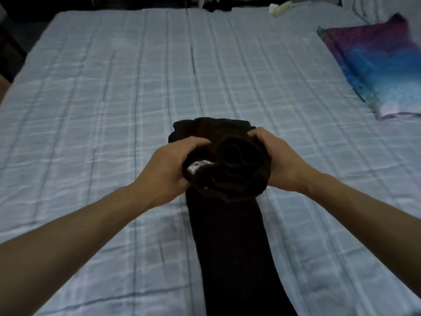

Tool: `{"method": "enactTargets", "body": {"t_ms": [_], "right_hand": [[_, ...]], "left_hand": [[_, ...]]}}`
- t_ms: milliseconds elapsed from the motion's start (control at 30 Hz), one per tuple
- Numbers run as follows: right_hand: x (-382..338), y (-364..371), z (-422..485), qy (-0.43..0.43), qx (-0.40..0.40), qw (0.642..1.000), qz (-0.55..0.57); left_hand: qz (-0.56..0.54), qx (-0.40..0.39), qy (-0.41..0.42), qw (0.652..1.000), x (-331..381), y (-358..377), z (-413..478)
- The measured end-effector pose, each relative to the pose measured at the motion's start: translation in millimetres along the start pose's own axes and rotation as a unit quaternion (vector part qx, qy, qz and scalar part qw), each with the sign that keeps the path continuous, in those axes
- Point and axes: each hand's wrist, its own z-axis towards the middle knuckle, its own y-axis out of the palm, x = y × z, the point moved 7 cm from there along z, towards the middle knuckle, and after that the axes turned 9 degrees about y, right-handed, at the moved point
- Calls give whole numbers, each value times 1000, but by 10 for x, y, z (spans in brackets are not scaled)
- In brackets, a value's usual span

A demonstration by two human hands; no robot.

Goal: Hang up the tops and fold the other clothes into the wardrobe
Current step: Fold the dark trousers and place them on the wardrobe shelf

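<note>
A dark brown, almost black garment (230, 242) lies in a long strip down the middle of the bed. Its far part is rolled up into a thick bundle with a small white label showing on the left side. My left hand (169, 166) grips the left side of the roll, fingers curled over its top. My right hand (281, 159) grips the right side in the same way. The roll's open spiral end faces me between both hands. More dark fabric shows just beyond the roll.
The bed (102, 99) is covered by a light blue checked sheet. A pillow (378, 69) in purple, blue and white lies at the right edge. A pale bottle-like object (281, 9) lies at the far edge. Dark floor lies off to the left.
</note>
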Motion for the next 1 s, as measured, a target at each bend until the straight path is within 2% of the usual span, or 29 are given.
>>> {"method": "enactTargets", "body": {"t_ms": [67, 133, 200, 367, 533, 633, 733, 867, 933, 1000], "right_hand": [[46, 115, -355, -24, -14, 1000, -9], [60, 228, -714, -93, -33, 993, -58], [163, 339, -1025, -123, -41, 987, -99], [583, 650, -1616, -134, -34, 976, -170], [955, 1046, -1953, -79, -97, 970, -208], [951, 1059, -2035, -20, -82, 986, -142], [771, 963, -2059, -3, -27, 998, -62], [554, 1178, -2132, -22, -81, 989, -121], [602, 1312, -2164, -13, -100, 980, -170], [627, 1356, -2202, -17, -72, 980, -184]], "left_hand": [[46, -19, 16, 999, 186, 177, -295], [81, -49, 33, 995, 367, 397, -595], [103, -70, 49, 991, 533, 621, -850], [136, -123, 85, 979, 772, 1149, -1361], [159, -220, 60, 961, 670, 1642, -1857], [109, -208, 0, 972, 549, 1664, -2043], [113, -194, 24, 974, 547, 1611, -2011], [116, -220, 67, 966, 626, 1600, -1946], [108, -205, 50, 972, 660, 1596, -1945], [117, -179, 19, 977, 714, 1606, -1960]]}}
